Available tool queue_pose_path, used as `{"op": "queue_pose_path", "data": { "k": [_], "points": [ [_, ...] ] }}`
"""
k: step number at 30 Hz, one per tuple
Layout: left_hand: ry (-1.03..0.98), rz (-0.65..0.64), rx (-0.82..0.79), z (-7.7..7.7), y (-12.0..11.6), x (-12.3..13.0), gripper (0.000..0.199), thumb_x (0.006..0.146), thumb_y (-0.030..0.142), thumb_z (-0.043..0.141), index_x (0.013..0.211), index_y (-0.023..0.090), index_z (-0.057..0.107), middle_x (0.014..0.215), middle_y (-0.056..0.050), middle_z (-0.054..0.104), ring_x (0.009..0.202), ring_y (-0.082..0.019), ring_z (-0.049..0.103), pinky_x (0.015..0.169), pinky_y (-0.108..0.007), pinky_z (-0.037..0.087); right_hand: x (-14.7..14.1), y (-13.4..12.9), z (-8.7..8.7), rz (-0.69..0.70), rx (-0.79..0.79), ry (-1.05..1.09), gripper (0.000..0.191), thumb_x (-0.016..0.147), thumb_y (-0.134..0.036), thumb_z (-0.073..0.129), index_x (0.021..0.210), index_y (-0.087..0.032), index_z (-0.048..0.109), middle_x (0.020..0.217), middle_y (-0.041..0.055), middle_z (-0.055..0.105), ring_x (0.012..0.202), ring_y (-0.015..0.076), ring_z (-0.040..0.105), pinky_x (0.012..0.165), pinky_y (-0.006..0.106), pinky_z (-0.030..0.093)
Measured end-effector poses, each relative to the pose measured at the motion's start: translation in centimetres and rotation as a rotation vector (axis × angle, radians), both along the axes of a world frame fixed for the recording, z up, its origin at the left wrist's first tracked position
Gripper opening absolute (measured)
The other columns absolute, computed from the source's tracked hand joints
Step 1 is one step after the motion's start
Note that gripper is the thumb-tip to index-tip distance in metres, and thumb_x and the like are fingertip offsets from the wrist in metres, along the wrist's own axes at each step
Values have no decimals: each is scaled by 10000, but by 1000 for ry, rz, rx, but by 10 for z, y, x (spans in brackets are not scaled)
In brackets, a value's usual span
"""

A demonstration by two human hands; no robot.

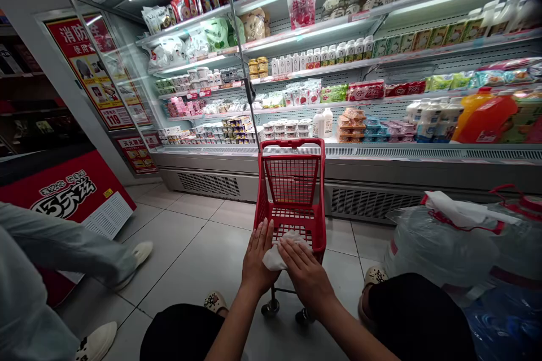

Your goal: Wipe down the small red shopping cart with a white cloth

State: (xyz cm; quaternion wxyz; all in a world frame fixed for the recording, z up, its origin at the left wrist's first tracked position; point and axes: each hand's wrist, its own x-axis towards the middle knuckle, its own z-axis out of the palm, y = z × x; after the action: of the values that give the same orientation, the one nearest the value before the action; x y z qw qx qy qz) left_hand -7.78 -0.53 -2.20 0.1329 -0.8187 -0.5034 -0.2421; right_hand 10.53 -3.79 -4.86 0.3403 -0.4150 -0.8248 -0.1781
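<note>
A small red shopping cart stands between my knees on the floor. My left hand rests against the near left edge of the cart, its fingers stretched out and with nothing in it. Under the fingers of my right hand is a crumpled white wipe, held against the cart's near rim. Part of the wipe spreads out to the left of those fingers. Both hands cover much of the near rim.
Behind the cart runs a refrigerated display case stocked with dairy and drinks. Wrapped bottles of water stand at the right, topped with white paper. A person's leg is at the left, by a red freezer.
</note>
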Motion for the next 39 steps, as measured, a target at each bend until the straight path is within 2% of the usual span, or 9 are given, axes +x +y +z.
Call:
{"op": "queue_pose_path", "data": {
  "k": [5,12,17,21,24,27,30,36,39],
  "points": [
    [30,-24,13,6,7,-14,980,924,258,582,1680,197,-39,1695,-106,332,1534,-264,382,1245,-467,346,-9,13,5,72,28,-56,782,915,19,388,1658,-171,232,1646,60,416,1520,199,385,1225,413,417],
    [66,-83,54,11,-3,-6,956,936,182,540,1680,209,-60,1659,-77,409,1467,-244,482,1221,-425,395,32,12,12,173,10,-139,732,976,-15,430,1654,-217,245,1647,46,410,1522,174,378,1224,390,421],
    [57,-62,57,4,-19,19,926,936,160,529,1686,215,-12,1664,-84,396,1493,-256,450,1222,-451,394,55,8,10,165,-25,-146,688,1015,-66,419,1658,-209,221,1638,49,421,1528,178,367,1229,409,413],
    [50,-68,60,2,-30,35,892,961,277,568,1689,239,54,1701,-86,307,1524,-283,401,1219,-465,393,61,0,1,68,-27,-53,664,1032,-112,412,1659,-224,225,1623,63,446,1523,203,380,1230,450,406],
    [98,-142,38,9,-29,29,887,960,314,589,1687,258,85,1715,-60,278,1540,-254,374,1240,-434,363,64,-6,-9,4,-17,13,651,1040,-131,411,1658,-237,237,1608,57,472,1518,226,392,1223,479,412],
    [119,-129,34,16,-18,13,928,944,410,638,1685,269,97,1728,-51,251,1577,-269,290,1281,-471,274,68,-12,-15,-11,-12,40,653,1040,-138,413,1661,-237,235,1610,51,470,1515,238,398,1227,491,407],
    [76,-80,30,15,-10,6,1005,925,470,662,1686,226,52,1738,-85,213,1600,-284,216,1287,-494,240,60,-17,-17,-5,16,52,663,1023,-116,421,1656,-232,259,1614,47,464,1510,230,408,1229,460,410],
    [33,-37,60,-1,-14,20,1005,927,347,584,1674,125,-51,1731,-121,228,1606,-259,196,1300,-477,170,7,-17,-4,56,47,34,699,970,-36,386,1646,-176,278,1604,59,474,1503,211,418,1217,424,427],
    [52,-30,65,0,-15,16,1003,928,341,566,1670,114,-71,1727,-119,239,1601,-244,214,1303,-459,148,2,-17,2,78,63,11,705,954,-16,372,1639,-164,295,1601,59,478,1500,205,422,1218,414,424]
  ]
}}
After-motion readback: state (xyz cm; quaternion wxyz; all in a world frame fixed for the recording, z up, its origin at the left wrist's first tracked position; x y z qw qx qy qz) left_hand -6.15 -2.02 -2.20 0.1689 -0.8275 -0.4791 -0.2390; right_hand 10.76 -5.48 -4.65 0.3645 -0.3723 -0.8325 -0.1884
